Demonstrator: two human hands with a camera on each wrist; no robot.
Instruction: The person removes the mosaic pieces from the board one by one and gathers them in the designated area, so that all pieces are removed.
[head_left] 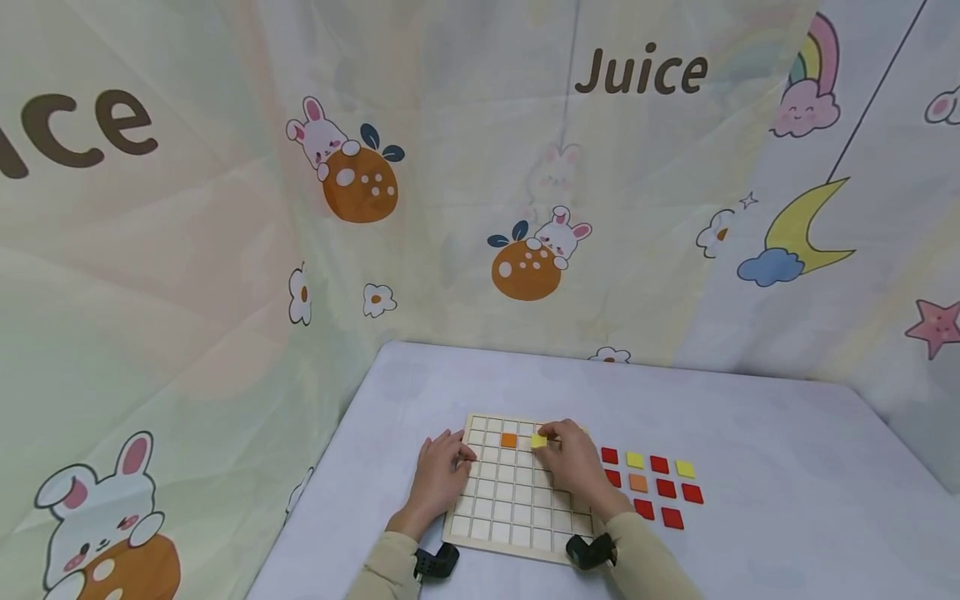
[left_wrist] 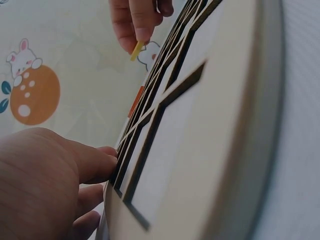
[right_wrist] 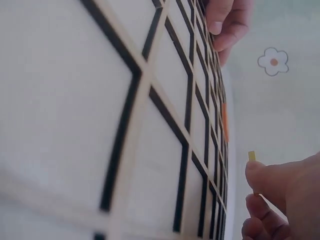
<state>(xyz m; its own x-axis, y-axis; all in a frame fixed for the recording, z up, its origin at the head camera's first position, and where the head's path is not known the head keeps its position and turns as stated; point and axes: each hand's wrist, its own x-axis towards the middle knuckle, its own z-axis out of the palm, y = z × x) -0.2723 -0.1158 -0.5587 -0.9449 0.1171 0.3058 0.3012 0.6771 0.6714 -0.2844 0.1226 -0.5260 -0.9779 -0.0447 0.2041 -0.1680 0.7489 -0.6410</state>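
Note:
A pale wooden grid board [head_left: 491,546] lies on the white-covered table, with one orange tile [head_left: 508,440] in a cell near its far edge. At the board's left edge rests my left hand [head_left: 438,475], its thumb touching the grid and the other fingers along the side. My right hand [head_left: 576,461] is over the far right part of the board and pinches a small yellow tile [head_left: 537,441] between thumb and fingers. In the right wrist view the yellow tile [right_wrist: 251,156] appears raised above the grid surface.
To the right of the board lie loose square tiles: several red ones [head_left: 666,488], two yellow ones [head_left: 685,468] and an orange one [head_left: 637,482]. A printed fabric backdrop [head_left: 450,167] hangs behind and left of the table [head_left: 787,483]. Both wrists wear black devices [head_left: 437,562].

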